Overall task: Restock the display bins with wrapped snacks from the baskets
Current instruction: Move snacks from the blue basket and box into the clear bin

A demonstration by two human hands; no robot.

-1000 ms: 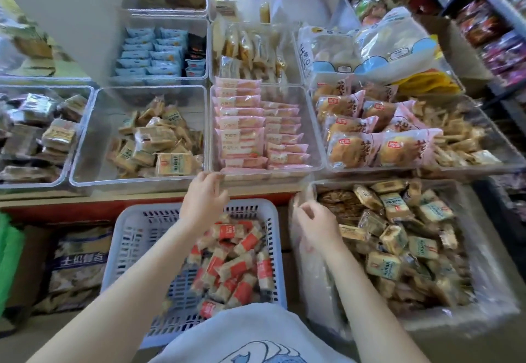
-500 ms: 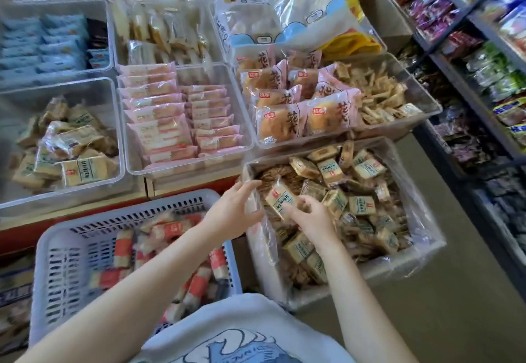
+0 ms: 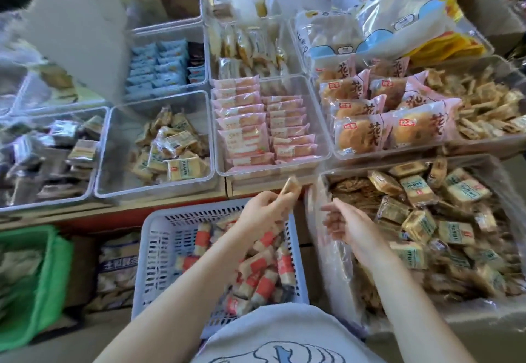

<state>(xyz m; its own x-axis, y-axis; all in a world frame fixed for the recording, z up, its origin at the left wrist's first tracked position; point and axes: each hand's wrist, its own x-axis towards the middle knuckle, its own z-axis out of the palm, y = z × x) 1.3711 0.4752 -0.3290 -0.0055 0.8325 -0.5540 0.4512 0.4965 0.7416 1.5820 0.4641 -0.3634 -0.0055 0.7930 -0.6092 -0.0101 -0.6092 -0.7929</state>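
Head view: left hand (image 3: 263,209) fingers pinch wrapped snack (image 3: 290,187); right hand (image 3: 345,224) fingers relaxed

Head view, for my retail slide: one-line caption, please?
Left hand holds a wrapped snack near the clear display bins; right hand hovers open.

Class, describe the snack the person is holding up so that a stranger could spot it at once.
Find the white slatted basket at bottom centre. Above its far right corner, the left hand pinches one small tan wrapped snack. It alone is lifted in the air; every other snack lies in a bin or basket.
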